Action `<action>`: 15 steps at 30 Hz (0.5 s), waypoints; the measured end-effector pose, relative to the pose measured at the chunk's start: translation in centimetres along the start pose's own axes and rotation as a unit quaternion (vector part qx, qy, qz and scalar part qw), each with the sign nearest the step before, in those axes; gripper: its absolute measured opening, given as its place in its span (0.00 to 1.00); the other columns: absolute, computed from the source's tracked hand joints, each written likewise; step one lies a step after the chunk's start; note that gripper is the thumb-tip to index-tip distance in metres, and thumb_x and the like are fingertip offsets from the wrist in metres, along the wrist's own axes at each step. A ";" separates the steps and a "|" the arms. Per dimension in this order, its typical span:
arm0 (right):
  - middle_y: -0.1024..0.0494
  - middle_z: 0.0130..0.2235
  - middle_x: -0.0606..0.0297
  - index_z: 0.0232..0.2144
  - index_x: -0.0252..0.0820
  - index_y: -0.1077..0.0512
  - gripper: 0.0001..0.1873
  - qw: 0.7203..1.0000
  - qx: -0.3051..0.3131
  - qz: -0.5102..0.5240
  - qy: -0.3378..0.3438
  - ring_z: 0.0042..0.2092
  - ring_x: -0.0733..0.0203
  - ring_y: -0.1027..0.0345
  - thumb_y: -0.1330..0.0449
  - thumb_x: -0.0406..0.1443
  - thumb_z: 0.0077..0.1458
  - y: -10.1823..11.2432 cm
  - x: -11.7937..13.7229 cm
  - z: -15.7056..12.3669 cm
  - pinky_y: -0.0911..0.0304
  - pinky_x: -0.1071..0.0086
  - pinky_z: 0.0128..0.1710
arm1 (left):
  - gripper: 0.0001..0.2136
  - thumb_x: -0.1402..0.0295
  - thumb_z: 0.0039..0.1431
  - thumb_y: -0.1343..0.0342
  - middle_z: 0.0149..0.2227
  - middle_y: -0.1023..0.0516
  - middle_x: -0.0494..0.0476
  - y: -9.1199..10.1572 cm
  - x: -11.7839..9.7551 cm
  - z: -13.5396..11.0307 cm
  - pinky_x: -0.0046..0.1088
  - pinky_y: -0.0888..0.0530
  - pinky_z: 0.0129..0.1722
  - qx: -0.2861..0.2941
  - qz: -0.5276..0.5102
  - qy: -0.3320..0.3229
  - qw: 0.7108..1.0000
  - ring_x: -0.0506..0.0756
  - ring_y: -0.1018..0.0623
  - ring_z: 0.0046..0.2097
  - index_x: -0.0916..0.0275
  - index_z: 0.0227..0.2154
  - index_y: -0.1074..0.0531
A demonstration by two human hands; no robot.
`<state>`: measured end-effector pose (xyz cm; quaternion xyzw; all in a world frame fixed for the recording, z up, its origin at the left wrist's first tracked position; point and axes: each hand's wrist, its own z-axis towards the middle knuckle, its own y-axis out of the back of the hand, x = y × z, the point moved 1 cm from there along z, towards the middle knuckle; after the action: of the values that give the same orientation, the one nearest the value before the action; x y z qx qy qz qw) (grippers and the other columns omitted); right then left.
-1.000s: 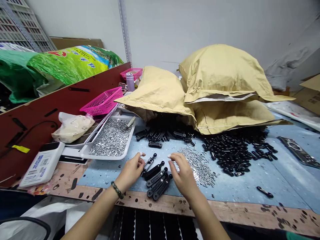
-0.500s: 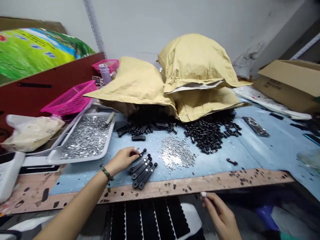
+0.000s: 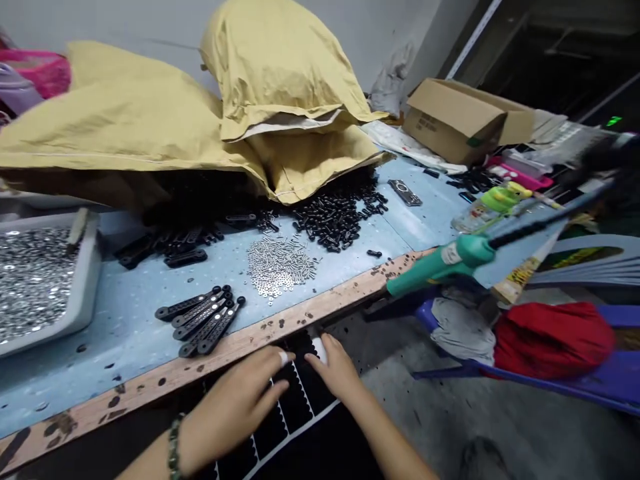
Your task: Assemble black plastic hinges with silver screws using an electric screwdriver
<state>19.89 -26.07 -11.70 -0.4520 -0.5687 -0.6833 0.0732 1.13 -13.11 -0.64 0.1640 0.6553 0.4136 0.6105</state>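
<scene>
My left hand is just below the table's front edge, fingers stretched forward, the thumb apart and nothing visible between them. A white covering shows on one of its fingers. Facing it, my right hand has thumb and fingers apart, with something white at the fingertips that looks like a finger covering. Both are over black panels with white scalloped edges. On the blue tabletop above my left hand, several slim black arm-like parts with round ends lie fanned out. Behind them is a heap of small silvery pins and washers.
A teal power screwdriver hangs at the table's right edge. Yellow paper sacks stand behind small black parts. A white tray of metal bits is at left. A blue chair holding red cloth is at right.
The view has swung right. My left hand has left the black parts and come down below the table edge beside my right hand. The fanned group now includes one more part.
</scene>
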 end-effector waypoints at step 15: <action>0.23 0.33 0.54 0.28 0.34 0.27 0.13 0.992 -0.040 -0.053 -0.109 0.41 0.54 0.29 0.42 0.39 0.57 -0.3 -0.1 4.7 0.37 0.61 0.45 | 0.16 0.81 0.56 0.57 0.54 0.33 0.61 -10.9 1.4 2.3 0.44 0.31 0.55 0.004 0.008 -0.019 1.000 0.59 0.33 0.56 0.61 0.45 0.35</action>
<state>22.30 -22.10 -12.22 -0.4953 -0.5692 -0.6548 -0.0437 6.16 -17.86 -9.46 0.1794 0.6436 0.4127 0.6191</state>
